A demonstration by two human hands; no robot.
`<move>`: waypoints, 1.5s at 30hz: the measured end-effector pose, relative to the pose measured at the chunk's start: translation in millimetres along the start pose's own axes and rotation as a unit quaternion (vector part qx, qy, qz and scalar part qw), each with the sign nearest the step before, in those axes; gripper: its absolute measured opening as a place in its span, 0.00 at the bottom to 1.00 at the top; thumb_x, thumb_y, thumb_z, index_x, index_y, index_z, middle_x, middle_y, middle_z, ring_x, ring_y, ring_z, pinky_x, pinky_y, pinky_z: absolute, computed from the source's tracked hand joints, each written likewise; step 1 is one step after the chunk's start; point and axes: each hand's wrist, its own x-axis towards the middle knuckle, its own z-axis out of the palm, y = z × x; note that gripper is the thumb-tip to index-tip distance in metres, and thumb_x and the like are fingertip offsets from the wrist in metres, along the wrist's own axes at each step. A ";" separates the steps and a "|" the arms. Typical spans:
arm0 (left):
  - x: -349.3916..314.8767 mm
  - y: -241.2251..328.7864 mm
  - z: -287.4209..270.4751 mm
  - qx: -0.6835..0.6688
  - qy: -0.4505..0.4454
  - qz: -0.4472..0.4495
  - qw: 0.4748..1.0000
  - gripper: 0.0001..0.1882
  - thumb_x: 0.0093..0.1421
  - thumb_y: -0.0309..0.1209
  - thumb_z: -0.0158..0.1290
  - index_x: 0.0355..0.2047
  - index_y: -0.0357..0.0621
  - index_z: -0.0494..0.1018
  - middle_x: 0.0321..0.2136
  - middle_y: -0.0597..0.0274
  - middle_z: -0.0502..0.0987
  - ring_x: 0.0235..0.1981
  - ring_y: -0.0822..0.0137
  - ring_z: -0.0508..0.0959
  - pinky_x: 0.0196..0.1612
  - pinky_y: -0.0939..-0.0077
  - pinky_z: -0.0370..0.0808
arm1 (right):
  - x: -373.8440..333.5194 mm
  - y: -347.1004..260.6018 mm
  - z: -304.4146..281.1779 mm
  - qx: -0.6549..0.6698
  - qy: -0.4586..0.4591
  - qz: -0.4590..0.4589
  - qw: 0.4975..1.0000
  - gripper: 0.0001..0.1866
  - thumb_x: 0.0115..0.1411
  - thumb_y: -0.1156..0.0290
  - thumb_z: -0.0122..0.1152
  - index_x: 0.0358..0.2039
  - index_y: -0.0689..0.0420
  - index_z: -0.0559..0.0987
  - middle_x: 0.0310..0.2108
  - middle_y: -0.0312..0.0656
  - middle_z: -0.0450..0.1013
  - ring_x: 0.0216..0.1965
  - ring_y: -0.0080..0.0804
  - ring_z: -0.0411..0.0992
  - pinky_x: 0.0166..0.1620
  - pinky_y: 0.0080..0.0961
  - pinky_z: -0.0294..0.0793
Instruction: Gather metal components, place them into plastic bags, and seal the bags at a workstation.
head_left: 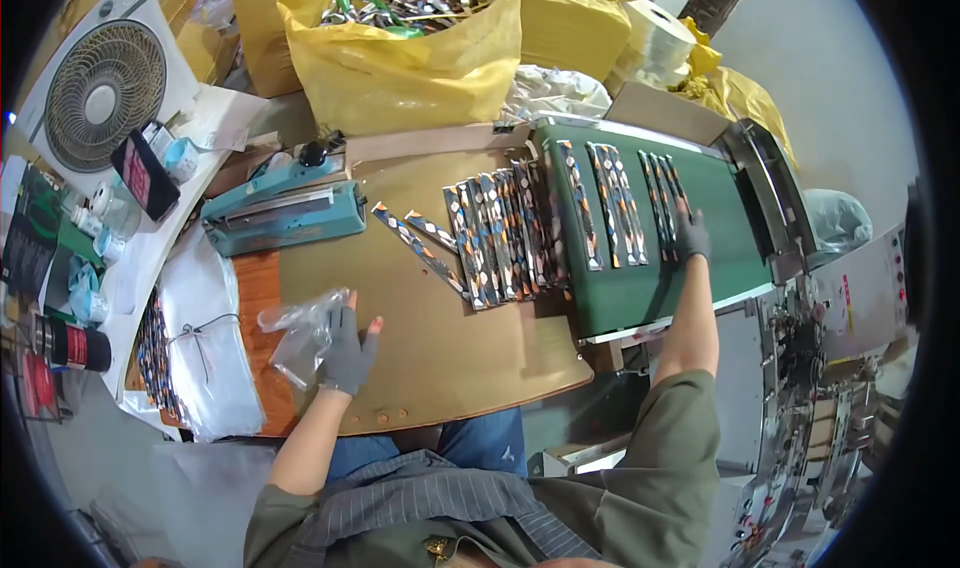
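My left hand, in a grey glove with bare fingertips, is above the brown board and closed on a crumpled clear plastic bag. Stretched out over the green conveyor belt, my gloved right hand touches the rightmost group of slim patterned packets with its fingers extended. Another group of packets and a single packet lie on the belt to its left. Between my hands, a row of similar packets overlaps on the board, with two slanted packets at its left end.
A teal sealer stands at the board's left rear. Clear plastic sleeves are stacked by a white side table with a fan and a phone. Behind the board sits a yellow sack of scraps. Machinery is at right.
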 end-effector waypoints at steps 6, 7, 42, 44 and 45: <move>88.1 34.9 46.2 -0.144 0.011 -0.133 0.980 0.42 0.58 0.54 0.46 0.60 0.33 0.50 0.56 0.33 0.58 0.59 0.42 0.58 0.59 0.60 0.57 | -165.1 -304.4 -1.0 0.023 -0.089 -0.289 0.953 0.41 0.54 0.39 0.47 0.57 0.61 0.61 0.52 0.59 0.63 0.54 0.52 0.61 0.57 0.39 0.58; 101.2 57.0 46.1 -0.174 -0.021 -0.174 0.969 0.44 0.58 0.55 0.46 0.60 0.31 0.48 0.56 0.32 0.58 0.58 0.41 0.59 0.58 0.60 0.58 | -186.5 -341.7 -17.3 -0.026 -0.209 -0.254 0.944 0.42 0.54 0.37 0.47 0.56 0.62 0.62 0.54 0.60 0.61 0.56 0.53 0.59 0.59 0.38 0.56; 90.6 55.5 3.4 -0.510 -0.080 -0.265 0.815 0.29 0.48 0.48 0.62 0.40 0.33 0.73 0.36 0.59 0.77 0.33 0.69 0.76 0.37 0.76 0.73 | -278.1 -383.5 77.7 0.571 -0.548 0.102 0.602 0.23 0.54 0.58 0.62 0.40 0.66 0.75 0.34 0.42 0.75 0.34 0.24 0.74 0.37 0.21 0.73; 86.7 40.4 4.6 -0.537 -0.081 -0.270 0.795 0.30 0.46 0.46 0.64 0.40 0.34 0.73 0.36 0.59 0.76 0.35 0.69 0.76 0.39 0.76 0.73 | -292.1 -386.8 81.0 0.619 -0.544 0.102 0.558 0.22 0.56 0.60 0.60 0.44 0.65 0.73 0.34 0.39 0.74 0.33 0.23 0.73 0.37 0.21 0.73; 77.5 34.3 5.4 -0.544 -0.050 -0.223 0.807 0.30 0.44 0.43 0.66 0.42 0.34 0.72 0.37 0.59 0.76 0.36 0.70 0.75 0.41 0.75 0.73 | -304.0 -389.7 82.7 0.636 -0.514 0.090 0.568 0.22 0.56 0.61 0.60 0.45 0.64 0.72 0.35 0.38 0.74 0.34 0.22 0.73 0.38 0.21 0.73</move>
